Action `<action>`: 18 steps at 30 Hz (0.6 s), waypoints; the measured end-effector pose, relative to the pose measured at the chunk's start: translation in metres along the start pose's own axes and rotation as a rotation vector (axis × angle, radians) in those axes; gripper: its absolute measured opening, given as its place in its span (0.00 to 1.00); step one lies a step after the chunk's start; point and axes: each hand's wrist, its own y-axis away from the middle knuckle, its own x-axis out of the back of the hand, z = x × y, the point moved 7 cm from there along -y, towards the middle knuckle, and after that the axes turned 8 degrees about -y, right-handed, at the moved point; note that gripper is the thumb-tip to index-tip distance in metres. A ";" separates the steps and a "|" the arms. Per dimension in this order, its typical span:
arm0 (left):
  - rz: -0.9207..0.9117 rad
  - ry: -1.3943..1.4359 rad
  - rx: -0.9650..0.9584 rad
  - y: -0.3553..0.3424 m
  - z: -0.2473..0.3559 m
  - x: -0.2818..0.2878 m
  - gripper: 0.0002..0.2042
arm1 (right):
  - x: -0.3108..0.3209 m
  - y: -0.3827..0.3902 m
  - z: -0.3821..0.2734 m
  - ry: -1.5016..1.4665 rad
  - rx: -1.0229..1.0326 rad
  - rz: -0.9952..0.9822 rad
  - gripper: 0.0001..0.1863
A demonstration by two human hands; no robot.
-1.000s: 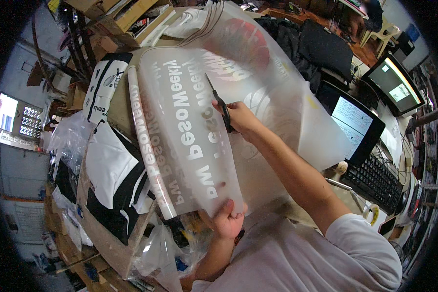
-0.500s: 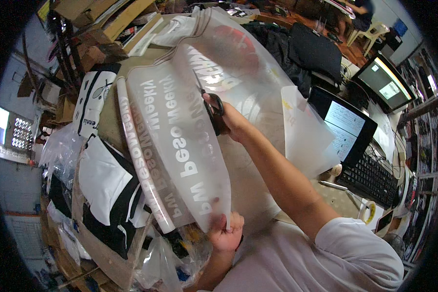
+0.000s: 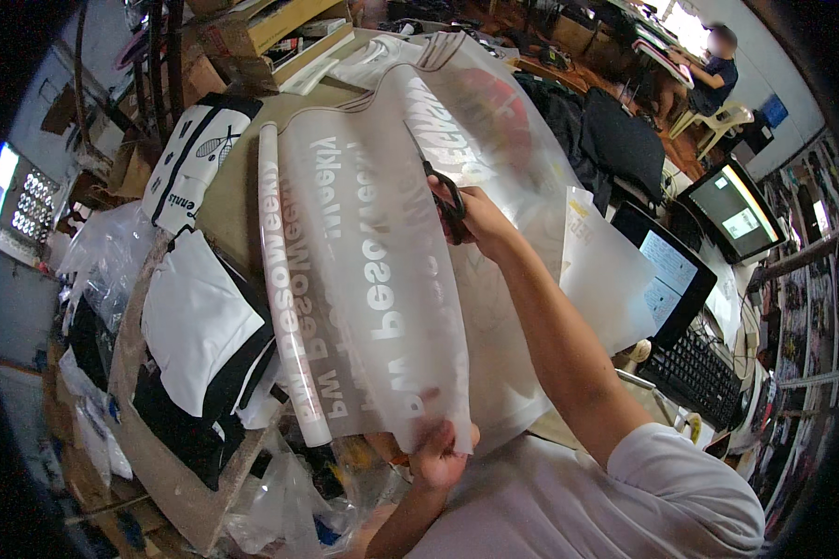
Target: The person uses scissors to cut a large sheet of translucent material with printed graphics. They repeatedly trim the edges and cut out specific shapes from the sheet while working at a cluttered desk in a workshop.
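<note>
Clad in a plain white short-sleeved shirt, sleeve hem ending above the elbow, nearest the black keyboard (image 3: 694,377). Bare forearms; no watch, rings or gloves on either hand.

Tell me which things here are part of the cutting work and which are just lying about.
In use: translucent printed film sheet, black-handled scissors in right hand, left hand pinching the sheet's near edge.
Lying about: folded black-and-white garments, keyboard, two monitors, plastic bags.

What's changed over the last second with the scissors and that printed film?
The right hand has run the scissors further up the translucent film sheet, away from the body. The left hand still pinches the near edge; the film roll stays put.
</note>
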 end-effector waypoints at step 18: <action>0.085 -0.079 0.267 0.024 -0.032 0.051 0.18 | 0.002 0.004 0.000 0.045 0.082 0.048 0.23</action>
